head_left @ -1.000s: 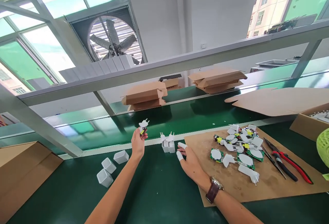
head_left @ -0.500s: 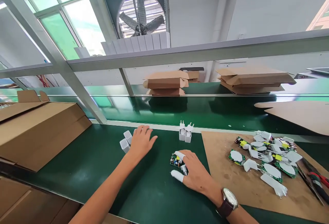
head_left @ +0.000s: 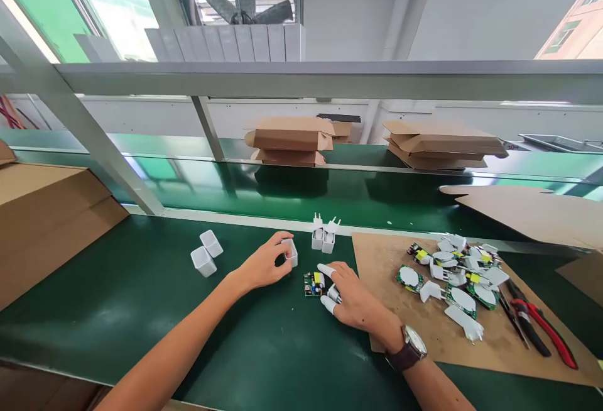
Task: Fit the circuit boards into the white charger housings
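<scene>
My left hand [head_left: 267, 263] is closed round a small white open-topped housing [head_left: 291, 252] above the green table. Just to its right, my right hand [head_left: 346, 291], with white covers on some fingertips, has its fingers at a small green circuit board [head_left: 314, 284] with a yellow part, gripping its right end. Two more white housings [head_left: 203, 261] sit to the left of my left hand. Behind both hands stand two white housings [head_left: 323, 239] with plug pins pointing up.
Brown cardboard [head_left: 391, 310] on the right bears a heap of circuit boards with white parts [head_left: 462, 301], tweezers and red-black pliers [head_left: 549, 329]. A large carton [head_left: 51, 222] is at the left. Flat boxes [head_left: 292, 134] lie beyond the metal frame [head_left: 282, 81].
My left hand has moved right from the white housings and now holds one. My right hand's fingers have drawn closer together on the board. The camera view has shifted.
</scene>
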`<state>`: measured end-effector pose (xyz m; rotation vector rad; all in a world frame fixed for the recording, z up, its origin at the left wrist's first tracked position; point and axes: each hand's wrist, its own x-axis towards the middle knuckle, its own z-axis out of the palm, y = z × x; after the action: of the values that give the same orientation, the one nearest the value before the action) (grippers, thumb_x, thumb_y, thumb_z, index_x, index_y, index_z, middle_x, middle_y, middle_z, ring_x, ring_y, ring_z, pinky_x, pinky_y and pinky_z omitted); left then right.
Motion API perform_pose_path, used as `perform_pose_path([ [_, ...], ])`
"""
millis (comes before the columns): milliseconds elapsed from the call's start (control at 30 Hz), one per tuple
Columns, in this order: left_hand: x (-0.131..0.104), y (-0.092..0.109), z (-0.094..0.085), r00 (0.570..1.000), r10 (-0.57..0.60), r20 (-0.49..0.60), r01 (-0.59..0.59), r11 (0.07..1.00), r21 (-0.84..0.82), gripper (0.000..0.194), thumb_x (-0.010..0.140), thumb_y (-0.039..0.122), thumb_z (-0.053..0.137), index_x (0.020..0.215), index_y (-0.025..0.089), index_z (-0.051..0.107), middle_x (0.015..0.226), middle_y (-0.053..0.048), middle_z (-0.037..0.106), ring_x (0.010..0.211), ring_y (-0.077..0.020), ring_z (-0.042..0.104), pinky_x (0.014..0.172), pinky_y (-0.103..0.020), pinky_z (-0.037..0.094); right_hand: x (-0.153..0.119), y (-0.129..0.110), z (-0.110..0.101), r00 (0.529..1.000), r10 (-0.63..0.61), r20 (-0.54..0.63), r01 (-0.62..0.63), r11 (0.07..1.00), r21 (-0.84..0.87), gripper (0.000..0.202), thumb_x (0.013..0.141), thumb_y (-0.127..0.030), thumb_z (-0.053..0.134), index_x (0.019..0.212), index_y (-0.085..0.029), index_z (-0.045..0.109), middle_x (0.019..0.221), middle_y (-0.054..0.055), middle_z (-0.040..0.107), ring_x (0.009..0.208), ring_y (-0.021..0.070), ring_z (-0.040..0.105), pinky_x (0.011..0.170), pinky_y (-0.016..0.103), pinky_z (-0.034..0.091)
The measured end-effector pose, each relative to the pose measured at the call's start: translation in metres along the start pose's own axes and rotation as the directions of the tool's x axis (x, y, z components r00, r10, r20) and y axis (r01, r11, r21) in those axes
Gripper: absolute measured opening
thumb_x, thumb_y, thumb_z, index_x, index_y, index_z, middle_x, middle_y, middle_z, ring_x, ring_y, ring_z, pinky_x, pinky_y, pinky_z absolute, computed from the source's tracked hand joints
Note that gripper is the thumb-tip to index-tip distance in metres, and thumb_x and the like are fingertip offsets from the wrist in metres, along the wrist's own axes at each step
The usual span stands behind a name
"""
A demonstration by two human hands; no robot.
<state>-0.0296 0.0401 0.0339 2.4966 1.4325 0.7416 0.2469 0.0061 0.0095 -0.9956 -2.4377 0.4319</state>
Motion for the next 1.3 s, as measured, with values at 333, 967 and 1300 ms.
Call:
perform_pose_path([
  [333, -0.024, 0.009, 0.024, 0.992, -0.085, 0.093, 0.116, 0.908, -0.403, 0.068, 0.086, 0.032, 0.076, 0.143, 0.023, 0.042, 0.143, -0.015, 0.056, 0.132, -0.0292, 0.059, 0.113, -0.049, 0.05, 0.002, -0.007, -0.015, 0.987, 0.04, -0.155, -0.024, 0.995, 0.101, 0.058, 0.079, -0.005, 0.058, 0.134, -0.021, 0.05, 0.117, 0.012, 0.063, 0.107, 0.0281, 0.064, 0.086, 0.046, 0.062],
  [967, -0.032, 0.022, 0.032, 0.984, 0.158, -0.079, -0.176, 0.923, -0.342, 0.09, 0.091, 0.01, 0.061, 0.163, 0.033, 0.012, 0.146, -0.011, 0.06, 0.133, -0.0288, 0.056, 0.11, -0.051, 0.051, 0.002, -0.025, -0.012, 0.91, -0.221, -0.351, 0.189, 0.974, -0.123, 0.07, 0.088, -0.001, 0.06, 0.153, -0.018, 0.041, 0.127, 0.017, 0.065, 0.125, 0.0323, 0.059, 0.097, 0.053, 0.062],
  [1300, -0.032, 0.023, 0.031, 0.986, 0.157, -0.053, -0.166, 0.934, -0.317, 0.078, 0.093, 0.014, 0.062, 0.159, 0.029, 0.024, 0.147, -0.012, 0.06, 0.137, -0.0291, 0.054, 0.11, -0.049, 0.051, 0.001, -0.029, -0.014, 0.932, -0.209, -0.297, 0.171, 0.974, -0.149, 0.066, 0.093, -0.004, 0.057, 0.155, -0.017, 0.038, 0.13, 0.018, 0.064, 0.126, 0.0337, 0.058, 0.098, 0.054, 0.062],
])
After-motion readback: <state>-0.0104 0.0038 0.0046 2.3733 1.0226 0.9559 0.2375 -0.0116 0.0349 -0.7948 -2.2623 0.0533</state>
